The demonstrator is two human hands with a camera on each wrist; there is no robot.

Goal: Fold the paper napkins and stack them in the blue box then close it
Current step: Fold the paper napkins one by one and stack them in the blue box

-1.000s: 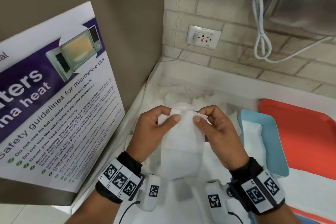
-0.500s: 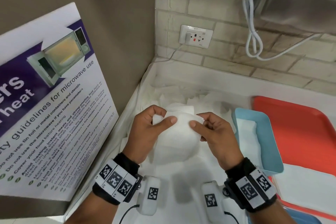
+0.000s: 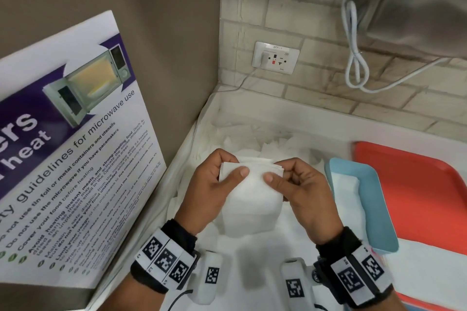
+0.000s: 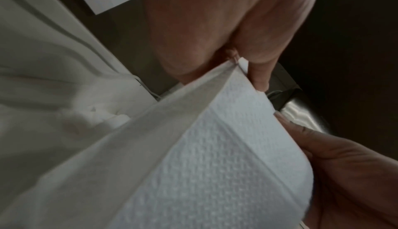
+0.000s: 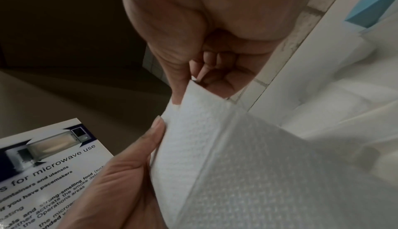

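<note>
A white embossed paper napkin [image 3: 251, 199] hangs folded between both hands above the counter. My left hand [image 3: 217, 184] pinches its upper left corner between thumb and fingers, and my right hand [image 3: 295, 184] pinches the upper right corner. Close up, the napkin [image 4: 215, 156] fills the left wrist view under the left hand [image 4: 241, 65]; the right wrist view shows the napkin [image 5: 215, 139] pinched by the right hand [image 5: 193, 79]. The blue box [image 3: 371, 199] lies open to the right and holds folded white napkins [image 3: 346, 192].
Loose white napkins [image 3: 273, 146] are heaped in the counter's back corner. A red tray [image 3: 424, 189] lies right of the blue box. A microwave safety poster [image 3: 73, 159] leans at the left. A wall socket [image 3: 275, 58] and a hanging white cable [image 3: 356, 63] are behind.
Both hands have brought the napkin's top edges together, so the sheet now hangs shorter and doubled. The camera view has shifted slightly.
</note>
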